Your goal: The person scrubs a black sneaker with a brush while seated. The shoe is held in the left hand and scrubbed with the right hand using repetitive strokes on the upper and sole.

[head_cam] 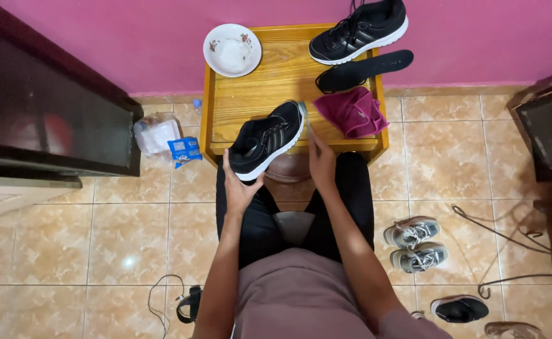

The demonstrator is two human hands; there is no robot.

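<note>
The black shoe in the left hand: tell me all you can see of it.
The black shoe is a lace-up trainer with pale side stripes and a white sole edge. It lies tilted, heel toward the person, toe on the wooden table and heel past its front edge. The left hand cups the heel; the right hand holds a brush at its toe.

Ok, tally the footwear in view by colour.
Black sneakers: 2, one in the left hand at, one at
Grey sneakers: 2
Black slipper: 1
Total: 5
</note>
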